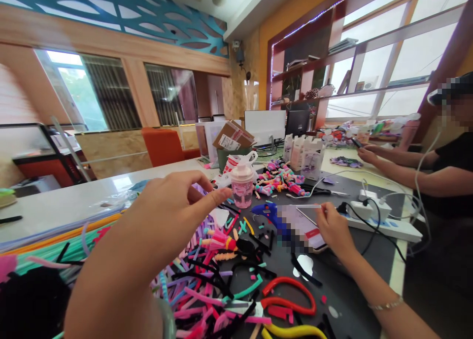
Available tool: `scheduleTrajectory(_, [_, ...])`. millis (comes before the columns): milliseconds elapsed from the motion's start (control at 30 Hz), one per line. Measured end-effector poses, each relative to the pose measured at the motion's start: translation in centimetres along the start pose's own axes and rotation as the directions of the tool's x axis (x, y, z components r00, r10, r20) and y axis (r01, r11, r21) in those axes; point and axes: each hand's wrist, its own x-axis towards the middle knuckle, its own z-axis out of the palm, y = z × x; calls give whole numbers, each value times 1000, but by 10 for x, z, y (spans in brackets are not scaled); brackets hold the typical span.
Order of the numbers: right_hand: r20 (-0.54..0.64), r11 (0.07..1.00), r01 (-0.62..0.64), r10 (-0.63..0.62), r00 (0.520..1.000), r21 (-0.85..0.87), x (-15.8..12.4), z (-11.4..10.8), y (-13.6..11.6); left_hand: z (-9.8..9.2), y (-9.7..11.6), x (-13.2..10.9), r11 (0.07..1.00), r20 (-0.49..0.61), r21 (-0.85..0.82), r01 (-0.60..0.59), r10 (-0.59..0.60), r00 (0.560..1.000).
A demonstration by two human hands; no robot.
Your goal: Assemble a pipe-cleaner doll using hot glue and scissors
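Looks like office doubling as craft workshop. Office signs: white monitor (pixel 264 124), dark monitor (pixel 297 122) beside it, plugged power strip (pixel 393 229) on desk (pixel 354 307), orange chair (pixel 158 143), wall shelving (pixel 354 50). Workshop signs: bundled fuzzy stems (pixel 51 255), cut pieces (pixel 203 295) strewn across desk, red-handled tool (pixel 277 302), cluster of small colourful figures (pixel 279 181).

And here the left hand (pixel 173 201) hangs empty, thumb near the pink lidded cup (pixel 242 188), while the right hand (pixel 335 226) pinches a translucent stick (pixel 303 206) beside a blue glue gun (pixel 266 210) and smartphone (pixel 301 223) (red-handled scissors (pixel 273 301) lying closer in), pipe-cleaner pieces (pixel 203 296) strewn everywhere across the dark mat (pixel 356 292)!
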Motion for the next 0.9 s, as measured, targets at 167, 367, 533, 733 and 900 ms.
scheduleTrajectory(167, [11,993,69,-69,998,-93,0,-2,-1,0,2,-3,1000,-17,-6,-10,10,1000])
scheduleTrajectory(367, [-16,971,134,-140,990,-201,-3,-2,1,-1,5,-5,1000,22,7,4,-5,1000])
scheduleTrajectory(533, [-37,919,141,-166,985,-367,-5,-2,4,-1,3,-5,999,26,54,0,-1,1000])
scheduleTrajectory(733, [-41,913,127,-155,987,-388,-6,-3,3,6,-6,7,998,42,56,15,-17,999])
scheduleTrajectory(900, [-15,916,133,-150,989,-379,-7,-3,0,31,-26,41,988,155,91,127,-140,978])
